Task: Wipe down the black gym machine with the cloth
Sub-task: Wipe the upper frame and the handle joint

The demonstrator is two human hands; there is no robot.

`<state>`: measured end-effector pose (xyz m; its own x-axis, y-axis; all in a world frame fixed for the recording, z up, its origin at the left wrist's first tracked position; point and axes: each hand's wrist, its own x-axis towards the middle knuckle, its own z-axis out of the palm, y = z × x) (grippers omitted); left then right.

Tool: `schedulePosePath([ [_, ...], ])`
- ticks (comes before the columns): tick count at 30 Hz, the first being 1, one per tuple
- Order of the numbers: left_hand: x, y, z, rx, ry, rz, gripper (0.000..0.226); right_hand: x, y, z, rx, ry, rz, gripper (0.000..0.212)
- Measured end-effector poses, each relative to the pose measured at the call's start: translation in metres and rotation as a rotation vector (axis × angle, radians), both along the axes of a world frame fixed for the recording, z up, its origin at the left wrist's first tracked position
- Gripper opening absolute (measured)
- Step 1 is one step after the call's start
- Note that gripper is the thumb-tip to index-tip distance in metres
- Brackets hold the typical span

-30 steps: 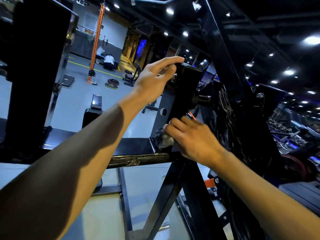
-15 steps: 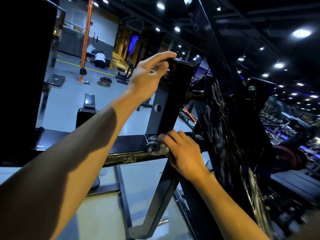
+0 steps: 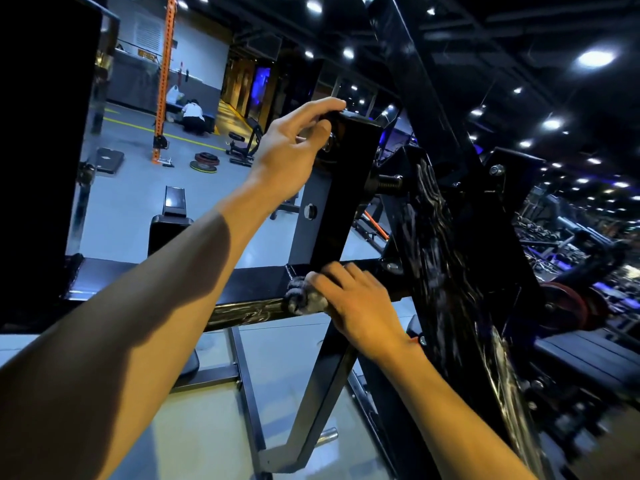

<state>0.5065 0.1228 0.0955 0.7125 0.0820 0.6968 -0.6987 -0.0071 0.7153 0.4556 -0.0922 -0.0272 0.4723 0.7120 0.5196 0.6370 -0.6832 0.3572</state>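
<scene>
At centre of black gym machine (image 3: 349,188), on horiz crossbar (image 3: 252,289) where it meets slanted upright post (image 3: 341,216): right hand (image 3: 356,303) clenched round grey cloth (image 3: 304,299), fingers curled over top, cloth bunched & sticking out past knuckles on left side. Cloth pressed against crossbar top/front edge, right at joint w/ post. Wet smear streaks on front face of crossbar just left of cloth, also on big angled frame member (image 3: 446,258) to right of post.

Up at top end of post: left hand (image 3: 294,150) gripping post's top corner, fingers hooked over top edge, thumb on near side face by a round bolt head. Forearm runs from bottom-left frame corner up to it.

Post details: round plug (image 3: 310,212) on its grey left face mid-height, threaded bolt (image 3: 388,183) sticking out right side toward angled member. Post lower end bends into a foot (image 3: 277,459) on floor near bottom edge; short chrome peg (image 3: 327,434) beside it.

Left edge: wide black upright (image 3: 41,161), mostly dark, details cannot tell.

Bkgd thru frame opening: grey floor, orange rack post (image 3: 162,81), weight plates (image 3: 205,162) on floor near its base, small bench (image 3: 175,202) nearer, person in white top (image 3: 194,114) crouched low at far wall. Ceiling spot lights upper right; more equipment far right, blurred, red plate (image 3: 568,310) visible.
</scene>
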Motion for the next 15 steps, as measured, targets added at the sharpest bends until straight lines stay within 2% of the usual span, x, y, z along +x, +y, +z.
schedulePosePath([
  [4, 0.001, 0.001, 0.001, -0.002, -0.005, 0.007, 0.034, 0.0, 0.004, 0.034, 0.253, -0.026, 0.018, 0.04],
  [7, -0.002, 0.001, 0.002, -0.002, 0.007, -0.001, 0.034, -0.002, 0.008, 0.007, 0.465, 0.157, 0.048, 0.037],
  [11, -0.004, 0.002, 0.002, 0.017, 0.012, -0.005, 0.035, -0.01, 0.005, -0.037, 0.41, 0.314, 0.01, 0.037],
  [15, -0.006, 0.003, 0.003, 0.012, 0.015, -0.015, 0.035, -0.01, 0.001, -0.032, 0.426, 0.317, -0.026, 0.032],
])
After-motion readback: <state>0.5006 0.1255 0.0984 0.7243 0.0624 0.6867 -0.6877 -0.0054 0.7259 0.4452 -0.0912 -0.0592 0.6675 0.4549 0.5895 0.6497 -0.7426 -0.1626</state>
